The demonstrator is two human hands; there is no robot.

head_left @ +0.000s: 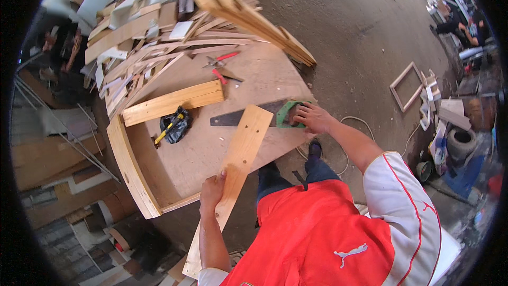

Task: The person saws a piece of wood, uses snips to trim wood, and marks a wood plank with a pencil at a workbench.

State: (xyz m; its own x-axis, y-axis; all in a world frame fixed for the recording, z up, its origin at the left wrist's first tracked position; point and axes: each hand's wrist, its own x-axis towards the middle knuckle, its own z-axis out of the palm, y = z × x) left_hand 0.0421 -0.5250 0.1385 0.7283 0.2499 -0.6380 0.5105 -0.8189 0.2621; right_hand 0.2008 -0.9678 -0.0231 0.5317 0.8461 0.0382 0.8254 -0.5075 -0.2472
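My left hand (212,190) is closed round the edge of a long pale wooden board (244,151) with several dark holes or knots. The board slants from beside my body up over the worktable (201,151). Its far end crosses the dark blade of a handsaw (226,118), covering the blade's middle. At the table's right edge, my right hand (313,118) is closed on the saw's green handle, though part of the fingers is hidden. The saw appears to lie flat on the tabletop.
A yellow-handled hammer (168,129) rests against a black plastic bag (182,127). Beyond lie a plank (177,101), red-handled pliers (216,63) and piled wood offcuts (132,37). Long boards (254,21) jut over the far edge. A cable (365,122) and wooden frame (406,87) lie rightward.
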